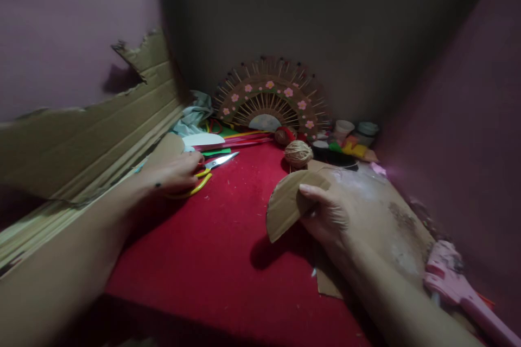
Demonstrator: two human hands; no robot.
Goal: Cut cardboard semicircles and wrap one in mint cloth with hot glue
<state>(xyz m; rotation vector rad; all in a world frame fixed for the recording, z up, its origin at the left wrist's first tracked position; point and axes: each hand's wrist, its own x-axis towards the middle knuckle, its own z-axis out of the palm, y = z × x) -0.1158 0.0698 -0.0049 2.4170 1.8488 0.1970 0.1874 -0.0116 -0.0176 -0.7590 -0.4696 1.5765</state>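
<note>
My right hand [328,214] grips a half-round piece of cardboard [285,200], with the thumb on its upper face and the fingers hidden underneath. The cardboard is raised and tilted over the red table [228,238]. At the left, my left hand [183,171] has its fingers curled down beside yellow-handled scissors [220,161]. One handle loop shows below the hand; whether the fingers hold the scissors or something else is hidden. Just behind this hand are a rounded cardboard piece [166,150] and a white sheet [205,140].
A flowered stick fan [269,85] stands at the back wall. Before it lie a ball of twine [298,154] and red yarn [285,134]. Small tubs [343,129] sit back right. A stained board [378,211] and pink glue gun [445,276] are right; cardboard sheets [134,87] lean left.
</note>
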